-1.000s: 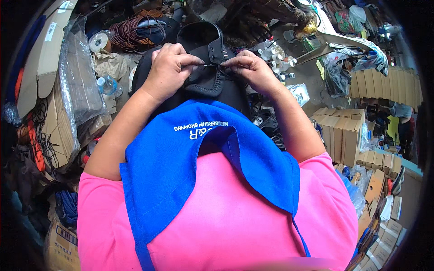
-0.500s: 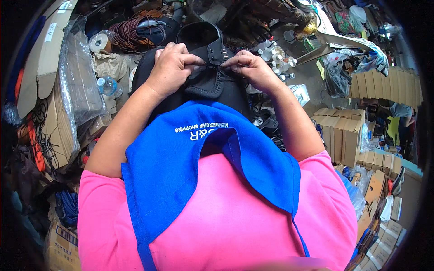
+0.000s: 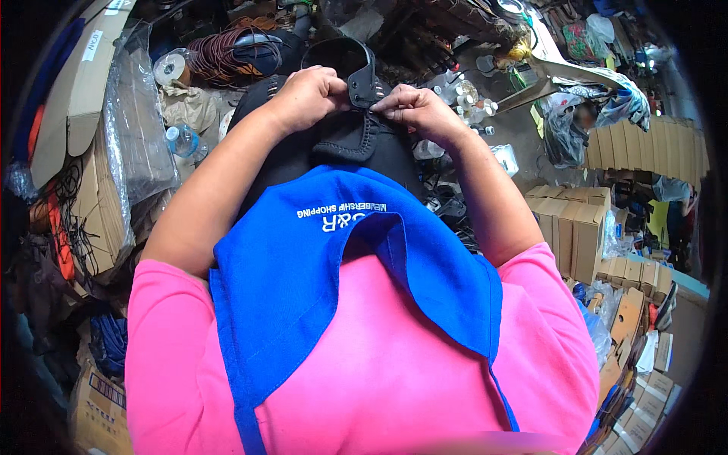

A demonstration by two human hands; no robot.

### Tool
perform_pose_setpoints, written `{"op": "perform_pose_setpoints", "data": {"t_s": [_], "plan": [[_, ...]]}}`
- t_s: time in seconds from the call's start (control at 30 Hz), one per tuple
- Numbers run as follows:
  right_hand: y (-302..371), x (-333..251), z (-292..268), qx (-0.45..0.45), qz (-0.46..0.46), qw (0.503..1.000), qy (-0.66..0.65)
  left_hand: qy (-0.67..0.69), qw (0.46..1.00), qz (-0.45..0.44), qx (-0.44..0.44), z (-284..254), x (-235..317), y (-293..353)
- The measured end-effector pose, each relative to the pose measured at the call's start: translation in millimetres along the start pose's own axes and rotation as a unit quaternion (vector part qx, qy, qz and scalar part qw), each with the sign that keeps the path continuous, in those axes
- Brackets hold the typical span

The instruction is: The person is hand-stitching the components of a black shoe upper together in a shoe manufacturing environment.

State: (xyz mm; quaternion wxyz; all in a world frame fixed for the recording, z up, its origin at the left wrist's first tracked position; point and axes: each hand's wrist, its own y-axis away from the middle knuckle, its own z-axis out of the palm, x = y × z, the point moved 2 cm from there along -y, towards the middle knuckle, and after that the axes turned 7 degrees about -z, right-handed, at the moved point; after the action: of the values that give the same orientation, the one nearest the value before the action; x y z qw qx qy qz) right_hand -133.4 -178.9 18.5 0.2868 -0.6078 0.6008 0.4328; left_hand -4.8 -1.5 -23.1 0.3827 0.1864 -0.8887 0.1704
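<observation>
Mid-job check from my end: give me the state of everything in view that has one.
Left hand: fingers curled beside the strap; grip unclear.
Right hand: thumb and finger pinched at the strap's edge.
Black strap: curved into a loop.
Black flap: stitched along its right edge.
Blue apron: worn over the pink shirt.
Brown cord: coiled.
Clear bottle: capped.

Apron (image 3: 273, 296): blue, white lettering (image 3: 339, 217). Shirt (image 3: 394, 341): plain pink. Strap (image 3: 362, 85), far: black. Flap (image 3: 343, 145), just nearer: black, stitch pattern along its edge. Cord (image 3: 227, 57), far left: reddish brown. Spool (image 3: 170, 68): white and brown. Bottle (image 3: 184, 142): clear, blue cap (image 3: 172, 133). Strip (image 3: 61, 235), left: orange. Boxes (image 3: 580, 235), right: brown. Cardboard (image 3: 644, 148), far right: tan, ridged in stripes. Cloth (image 3: 626, 102): white, blue and dark pattern.
</observation>
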Motion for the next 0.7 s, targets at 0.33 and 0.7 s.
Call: {"op": "perform_pose_setpoints", "data": {"t_s": [0.33, 0.7], "plan": [[21.6, -3.8, 18.2, 0.127, 0.011, 0.989, -0.074, -0.05, 0.994, -0.088, 0.042, -18.1, 36.9, 34.3], [11.7, -5.6, 18.8, 0.11, 0.066, 0.972, -0.195, 0.057, 0.972, -0.228, -0.009, 7.3, 18.7, 19.6]]}}
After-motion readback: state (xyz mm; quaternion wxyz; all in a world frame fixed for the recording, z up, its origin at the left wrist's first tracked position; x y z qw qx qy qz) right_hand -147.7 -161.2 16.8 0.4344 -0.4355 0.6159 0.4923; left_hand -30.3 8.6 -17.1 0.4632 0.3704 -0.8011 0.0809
